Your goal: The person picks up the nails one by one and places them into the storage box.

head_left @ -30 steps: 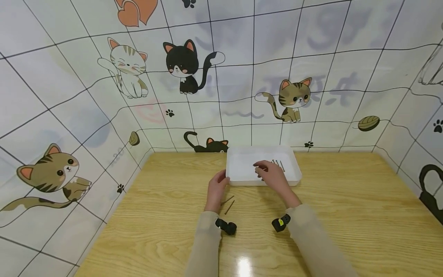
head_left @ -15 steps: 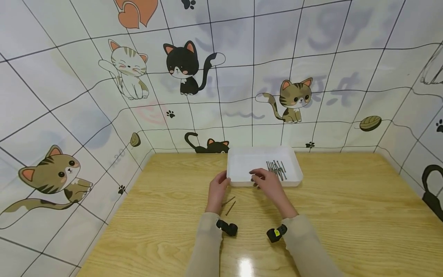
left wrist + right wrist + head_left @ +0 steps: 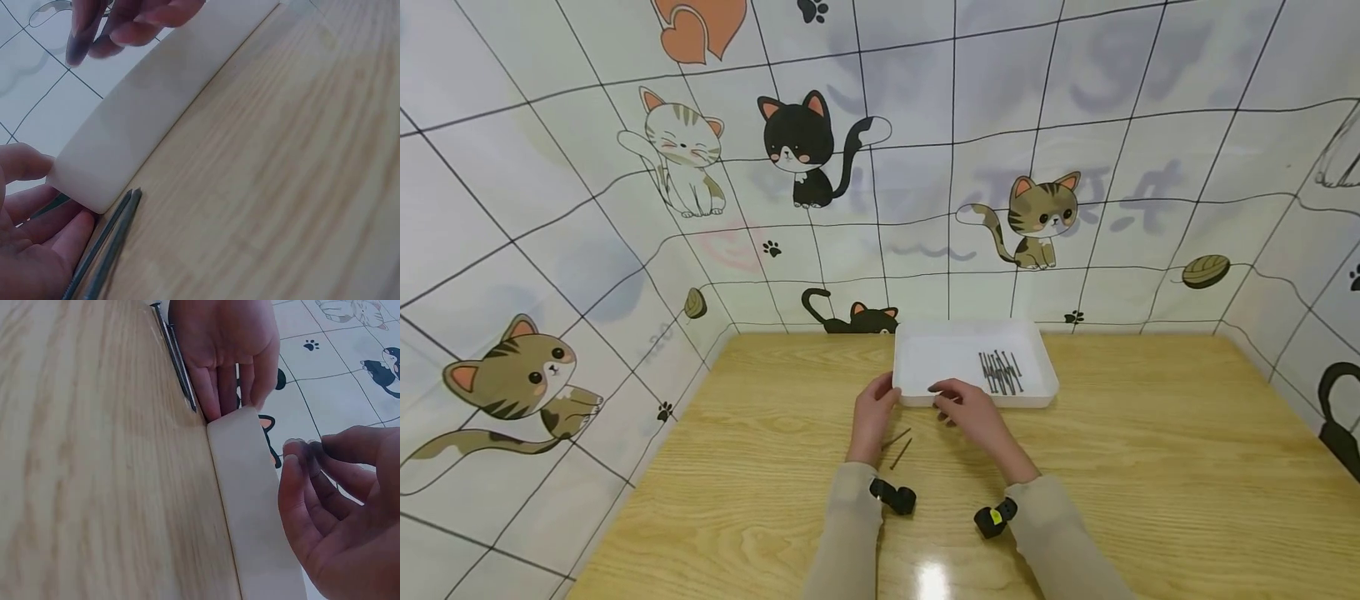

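Note:
In the head view a shallow white tray (image 3: 925, 398) stands at the back of the wooden table. Several dark nails (image 3: 1001, 372) lie in a bunch in its right half. My left hand (image 3: 873, 417) grips the tray's near left corner, thumb at the rim and fingers along the side. Two more nails (image 3: 115, 245) lie on the table right beside that hand, outside the tray. My right hand (image 3: 973, 417) hovers over the tray's near wall, left of the bunched nails. Its fingers are loosely bent, and nothing shows between them in the right wrist view.
The wooden table (image 3: 1150, 450) reaches back to a wall (image 3: 917, 192) covered with cat drawings and grid lines. More of this covering closes off the left and right sides. The tray's far edge stands close to the back wall.
My right hand has moved left and toward me, from above the nails to the tray's near wall, uncovering the bunch. The left hand has stayed at the corner.

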Motion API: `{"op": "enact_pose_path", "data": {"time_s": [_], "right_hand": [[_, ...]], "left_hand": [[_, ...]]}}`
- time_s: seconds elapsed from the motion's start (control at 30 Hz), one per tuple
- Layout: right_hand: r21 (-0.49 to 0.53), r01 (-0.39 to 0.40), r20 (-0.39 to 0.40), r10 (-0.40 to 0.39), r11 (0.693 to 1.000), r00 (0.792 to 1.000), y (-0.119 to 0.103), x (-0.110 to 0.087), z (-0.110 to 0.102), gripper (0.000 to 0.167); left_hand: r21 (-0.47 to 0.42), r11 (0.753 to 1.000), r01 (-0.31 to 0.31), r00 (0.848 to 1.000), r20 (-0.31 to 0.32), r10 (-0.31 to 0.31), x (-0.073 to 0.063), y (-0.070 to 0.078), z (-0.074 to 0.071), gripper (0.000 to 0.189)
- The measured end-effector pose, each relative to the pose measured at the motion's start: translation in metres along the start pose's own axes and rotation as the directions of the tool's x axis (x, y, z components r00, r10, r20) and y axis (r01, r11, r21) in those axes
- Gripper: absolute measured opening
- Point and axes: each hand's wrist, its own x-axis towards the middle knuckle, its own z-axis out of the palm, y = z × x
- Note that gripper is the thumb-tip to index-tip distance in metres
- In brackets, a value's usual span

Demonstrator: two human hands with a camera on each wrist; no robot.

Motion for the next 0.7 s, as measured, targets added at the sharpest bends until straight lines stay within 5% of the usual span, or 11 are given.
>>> {"op": "enact_pose_path", "data": {"time_s": [0.27,0.7], "right_hand": [[-0.172,0.017,0.06,-0.007,0.985,0.998,0.006,-0.002,0.009,0.029],[-0.424,0.264,0.313,-0.133,0.867,0.94,0.0,-0.008,0.018,0.026]], "left_hand": [[0.0,1.0,-0.023,1.0,-0.002,0.023,-0.001,0.002,0.001,0.038],[-0.023,1.0,0.015,1.0,0.021,-0.014,-0.003,0.004,0.0,0.038]]}}
